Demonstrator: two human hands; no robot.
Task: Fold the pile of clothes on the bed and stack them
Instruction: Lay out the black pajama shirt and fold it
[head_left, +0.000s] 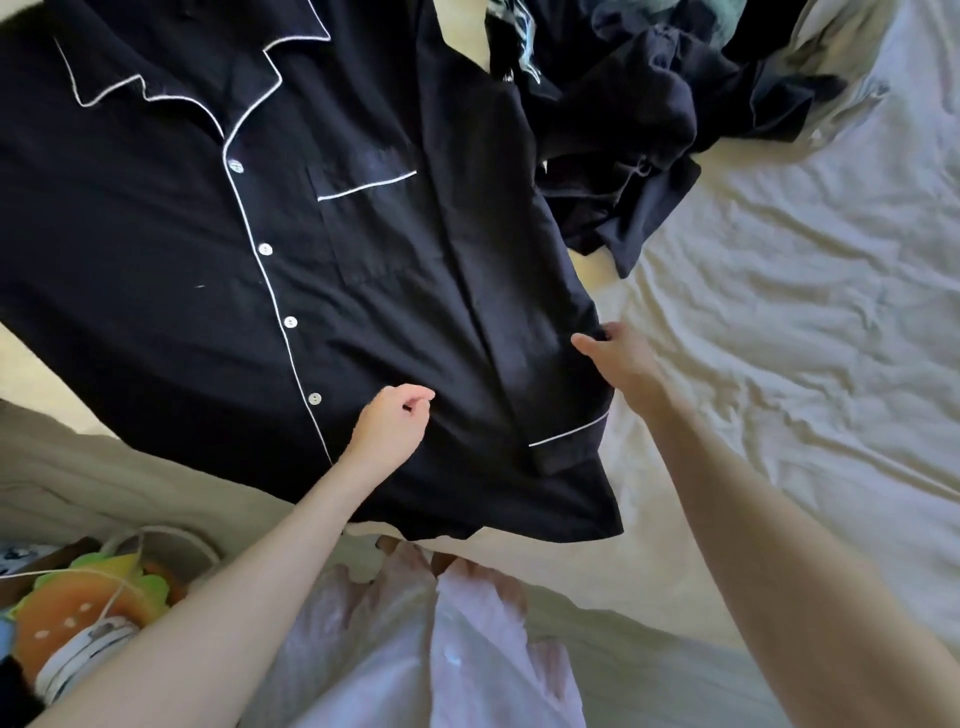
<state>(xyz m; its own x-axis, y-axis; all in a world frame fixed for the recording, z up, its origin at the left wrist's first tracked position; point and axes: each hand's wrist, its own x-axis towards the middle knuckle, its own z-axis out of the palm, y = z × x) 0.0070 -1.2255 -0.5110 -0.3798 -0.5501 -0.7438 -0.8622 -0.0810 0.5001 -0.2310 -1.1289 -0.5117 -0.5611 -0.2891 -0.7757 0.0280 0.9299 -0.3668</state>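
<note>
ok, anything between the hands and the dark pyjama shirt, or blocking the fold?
Nothing visible. The left hand hovers over or rests on the pyjama shirt near the hem; the right hand grips its side edge by the sleeve. The unfolded pile lies beyond, touching the shirt's far edge.

Bright, soft daylight throughout, strongest on the crumpled pale cotton bed sheet (805, 322) at right, nearly washed out there. Little detail in the black white-piped pyjama shirt (171, 249), folds barely readable. Faint shadows only. Wide-angle bending at the edges; slight blur on the pale garment at bottom centre.
</note>
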